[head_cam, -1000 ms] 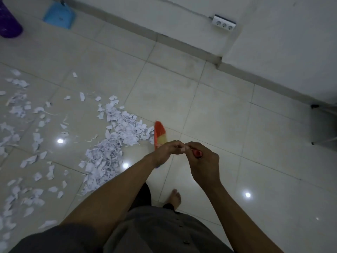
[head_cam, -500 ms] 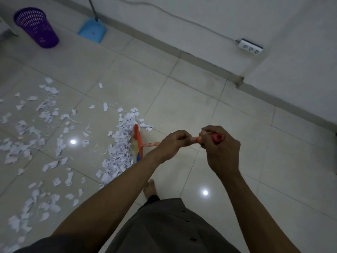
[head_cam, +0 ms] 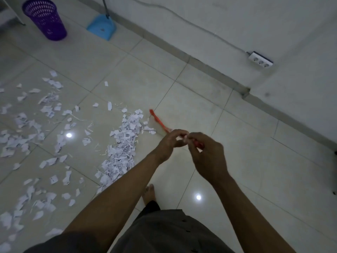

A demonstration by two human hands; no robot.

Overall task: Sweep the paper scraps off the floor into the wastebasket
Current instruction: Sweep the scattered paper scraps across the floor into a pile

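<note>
Left hand (head_cam: 168,143) and right hand (head_cam: 207,154) both grip the red broom (head_cam: 157,119) by its handle, its head just beside the heaped paper scraps (head_cam: 124,143), well apart from the purple wastebasket (head_cam: 45,19); a hard flick, I judge, could scatter them wider.

Dim, grey-green light all over. 2 hard white glare spots on the glossy floor (head_cam: 237,110), 1 well left of the fingers (head_cam: 176,133), 1 below them. Fingers and broom (head_cam: 158,119) smeared by motion blur; baseboard (head_cam: 164,45) bows toward the edges.
</note>
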